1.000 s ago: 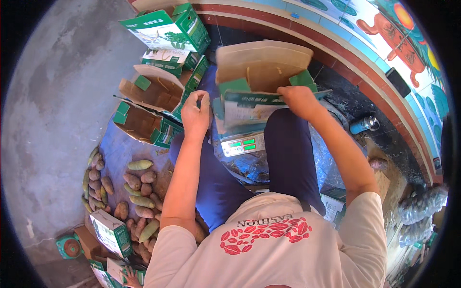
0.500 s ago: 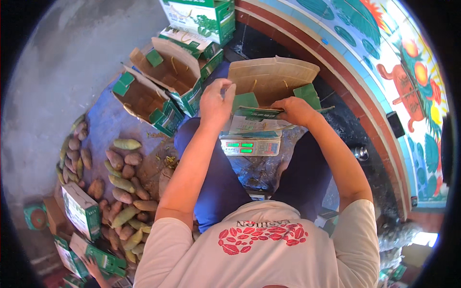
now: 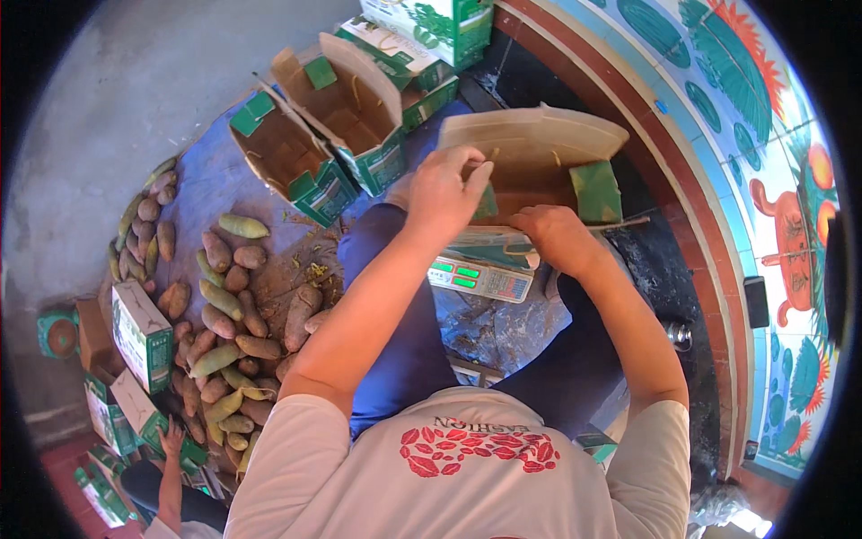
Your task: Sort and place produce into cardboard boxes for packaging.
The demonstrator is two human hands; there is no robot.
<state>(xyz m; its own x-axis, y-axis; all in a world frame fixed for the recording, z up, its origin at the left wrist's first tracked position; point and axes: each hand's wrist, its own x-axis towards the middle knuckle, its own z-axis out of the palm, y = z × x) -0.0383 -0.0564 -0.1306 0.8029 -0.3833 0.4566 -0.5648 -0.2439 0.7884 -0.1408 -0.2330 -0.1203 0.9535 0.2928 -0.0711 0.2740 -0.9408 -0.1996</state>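
Note:
An open cardboard box [image 3: 530,135], brown inside with green flaps, stands on a digital scale [image 3: 480,277] between my knees. My right hand [image 3: 557,235] grips the upper edge of the box's near wall, fingers over the rim. Above the box's near left corner is my left hand [image 3: 444,199], with curled fingers and the thumb close to them. Whatever those fingers hold, if anything, is too small to make out. A green side flap [image 3: 597,192] stands at the box's right end. Green digits glow on the scale's display.
Two open boxes [image 3: 346,108] stand at the far left, with closed boxes [image 3: 431,22] behind. Sweet potatoes and long greenish tubers [image 3: 242,225] lie heaped on the left. Another person's hand [image 3: 171,437] touches a box at lower left. A tiled wall [image 3: 718,269] curves along the right.
The whole view has shifted, so the boxes on the left sit higher. My right hand has moved slightly nearer along the box's near wall, which now shows less of its printed face.

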